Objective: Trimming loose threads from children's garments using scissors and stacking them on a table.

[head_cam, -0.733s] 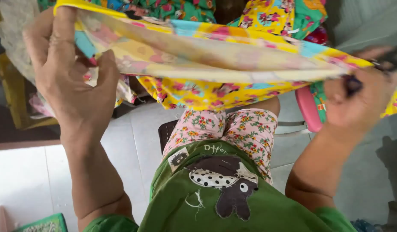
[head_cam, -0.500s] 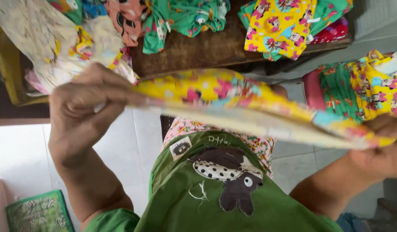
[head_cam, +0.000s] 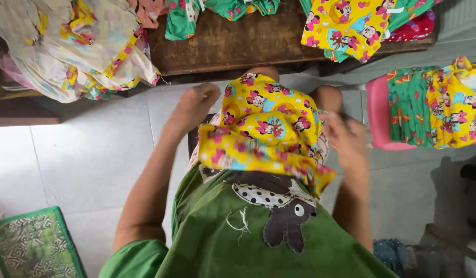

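Looking down past a green shirt (head_cam: 222, 242) with a stitched-on dark animal patch (head_cam: 281, 221), the view centres on a yellow cartoon-print cloth (head_cam: 266, 134) heaped on the person's lap. All places here are told from that cloth.

Far to its lower left, a green-bordered leaf-pattern mat (head_cam: 34, 242) lies on the pale tiled floor (head_cam: 83, 159). Up and to the left, a pile of pale printed fabric (head_cam: 68, 46) spills over the edge of a dark wooden table (head_cam: 233, 44) that stands just beyond the cloth.

The left hand (head_cam: 194, 105) sits at the cloth's upper left edge, fingers curled shut; whether it pinches the fabric cannot be told, since the fingers face away. On the table above the cloth, a green printed garment (head_cam: 186, 18) lies at the far edge.

The right hand (head_cam: 346, 141) is blurred at the cloth's right edge, fingers bent and touching the fabric; its grip cannot be judged. Above and right, another yellow cartoon-print piece (head_cam: 346, 25) hangs over the table's front, with green and red cloth under it.

Further right stands a pink plastic stool (head_cam: 379, 113), carrying folded green printed fabric (head_cam: 408, 103) and more yellow cartoon-print fabric (head_cam: 456, 103) beside it. Nothing lies between the hands and the cloth.
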